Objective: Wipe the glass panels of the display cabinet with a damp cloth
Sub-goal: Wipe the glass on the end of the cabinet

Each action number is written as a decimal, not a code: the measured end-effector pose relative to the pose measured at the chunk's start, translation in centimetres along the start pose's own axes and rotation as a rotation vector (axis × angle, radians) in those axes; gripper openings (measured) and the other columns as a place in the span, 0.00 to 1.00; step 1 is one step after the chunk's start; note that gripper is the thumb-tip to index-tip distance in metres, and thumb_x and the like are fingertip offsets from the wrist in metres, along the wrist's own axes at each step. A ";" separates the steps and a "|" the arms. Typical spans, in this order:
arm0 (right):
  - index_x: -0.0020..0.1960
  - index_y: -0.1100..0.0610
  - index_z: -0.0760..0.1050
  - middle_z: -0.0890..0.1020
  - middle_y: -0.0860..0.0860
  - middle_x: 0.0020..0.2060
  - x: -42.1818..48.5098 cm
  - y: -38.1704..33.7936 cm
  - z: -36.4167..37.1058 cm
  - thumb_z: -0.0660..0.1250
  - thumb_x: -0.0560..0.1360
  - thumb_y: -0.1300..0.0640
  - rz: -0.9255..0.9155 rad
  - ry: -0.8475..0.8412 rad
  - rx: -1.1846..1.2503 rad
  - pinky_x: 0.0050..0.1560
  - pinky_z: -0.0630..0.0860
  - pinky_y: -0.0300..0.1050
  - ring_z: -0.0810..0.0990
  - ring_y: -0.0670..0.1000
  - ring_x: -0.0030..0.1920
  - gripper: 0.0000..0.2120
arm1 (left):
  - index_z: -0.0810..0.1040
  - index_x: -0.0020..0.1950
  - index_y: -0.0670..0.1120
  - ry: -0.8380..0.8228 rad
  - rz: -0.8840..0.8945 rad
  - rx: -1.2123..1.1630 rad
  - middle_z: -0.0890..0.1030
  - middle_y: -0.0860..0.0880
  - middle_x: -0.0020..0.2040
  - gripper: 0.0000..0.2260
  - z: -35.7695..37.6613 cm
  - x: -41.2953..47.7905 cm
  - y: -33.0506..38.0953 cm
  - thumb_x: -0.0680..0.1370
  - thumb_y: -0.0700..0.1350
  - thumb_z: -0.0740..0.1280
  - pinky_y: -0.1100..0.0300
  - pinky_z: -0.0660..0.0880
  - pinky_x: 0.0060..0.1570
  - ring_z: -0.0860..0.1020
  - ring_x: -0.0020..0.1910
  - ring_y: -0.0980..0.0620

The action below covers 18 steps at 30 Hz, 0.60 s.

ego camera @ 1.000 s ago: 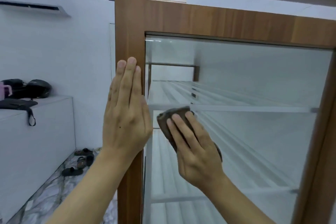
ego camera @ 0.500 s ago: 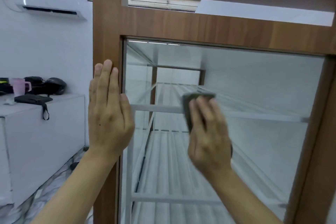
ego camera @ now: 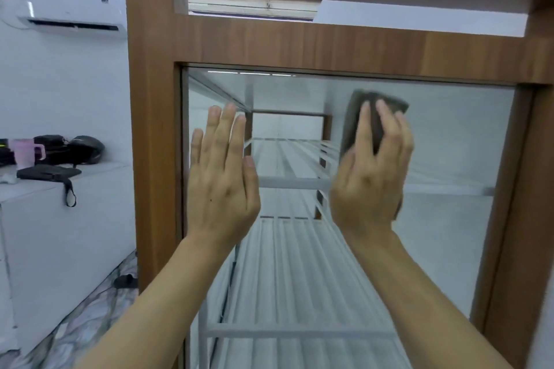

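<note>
Nearest to us, our left hand point(ego camera: 221, 189) is raised flat with its fingers straight and together, holding nothing. It sits over the left part of the glass panel point(ego camera: 455, 144), just inside the wooden frame point(ego camera: 153, 144). We cannot tell whether the palm actually touches the glass.

Our right hand point(ego camera: 368, 189) is level with it and further right. Its fingers are spread almost straight over the dark cloth point(ego camera: 386, 100), pressing it flat against the pane rather than gripping it. The cloth shows above and between the fingertips, high on the panel, close under the top rail and right of the middle.

From the cloth, bare glass stretches right to the far upright and down the whole height below our wrists. We judge the next strokes belong to the right hand, sweeping sideways or downward, while the left hand keeps to the left edge.

Through the pane we see white slatted shelves point(ego camera: 299, 263) running back into the cabinet.

Further off, past the frame on the left, a white counter point(ego camera: 96, 172) carries a pink cup point(ego camera: 25, 153) and black bags point(ego camera: 75, 148). An air conditioner point(ego camera: 69, 13) hangs on the wall above.
</note>
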State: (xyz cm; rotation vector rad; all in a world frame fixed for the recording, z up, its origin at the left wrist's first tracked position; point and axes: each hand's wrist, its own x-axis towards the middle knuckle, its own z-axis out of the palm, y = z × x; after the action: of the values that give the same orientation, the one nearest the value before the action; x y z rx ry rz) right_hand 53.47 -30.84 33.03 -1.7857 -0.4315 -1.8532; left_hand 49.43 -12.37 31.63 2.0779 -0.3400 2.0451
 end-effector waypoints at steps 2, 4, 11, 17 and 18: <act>0.75 0.68 0.68 0.70 0.64 0.74 1.1 -2.8 1.0 0.50 0.84 0.62 0.003 0.011 0.052 0.79 0.59 0.58 0.63 0.65 0.76 0.23 | 0.62 0.80 0.37 -0.002 0.005 0.045 0.60 0.41 0.81 0.24 0.4 -0.1 -0.1 0.84 0.39 0.56 0.43 0.52 0.81 0.56 0.82 0.41; 0.75 0.66 0.69 0.70 0.62 0.75 -2.3 -3.6 1.2 0.54 0.82 0.62 -0.244 -0.110 0.090 0.79 0.61 0.58 0.62 0.63 0.78 0.23 | 0.62 0.80 0.37 0.005 0.014 0.067 0.61 0.41 0.81 0.24 0.4 -0.2 -0.3 0.84 0.40 0.56 0.43 0.52 0.81 0.56 0.82 0.41; 0.73 0.66 0.71 0.72 0.63 0.72 -1.9 1.4 -0.8 0.53 0.83 0.63 -0.019 0.020 0.022 0.76 0.64 0.59 0.67 0.65 0.74 0.21 | 0.61 0.80 0.36 0.013 0.011 0.113 0.61 0.39 0.81 0.25 0.5 -0.3 0.1 0.83 0.41 0.57 0.43 0.51 0.81 0.56 0.82 0.40; 0.76 0.63 0.70 0.70 0.61 0.76 -3.9 -2.8 0.7 0.57 0.80 0.64 -0.302 -0.129 0.066 0.77 0.64 0.59 0.63 0.63 0.78 0.24 | 0.62 0.80 0.36 0.020 0.024 0.103 0.61 0.39 0.81 0.25 0.3 -0.2 -0.1 0.83 0.43 0.57 0.44 0.51 0.81 0.57 0.82 0.40; 0.76 0.62 0.70 0.69 0.60 0.76 -6.3 -1.8 -0.3 0.57 0.79 0.63 -0.391 -0.200 0.031 0.76 0.66 0.60 0.63 0.62 0.79 0.25 | 0.62 0.80 0.36 0.016 0.026 0.103 0.61 0.39 0.81 0.25 0.3 -0.3 -0.1 0.83 0.43 0.57 0.44 0.51 0.81 0.57 0.82 0.40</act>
State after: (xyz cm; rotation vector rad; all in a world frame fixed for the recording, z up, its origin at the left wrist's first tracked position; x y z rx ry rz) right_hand 52.15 -28.55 26.99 -1.9819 -0.9369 -1.9063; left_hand 49.80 -12.33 31.38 2.1249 -0.2663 2.1360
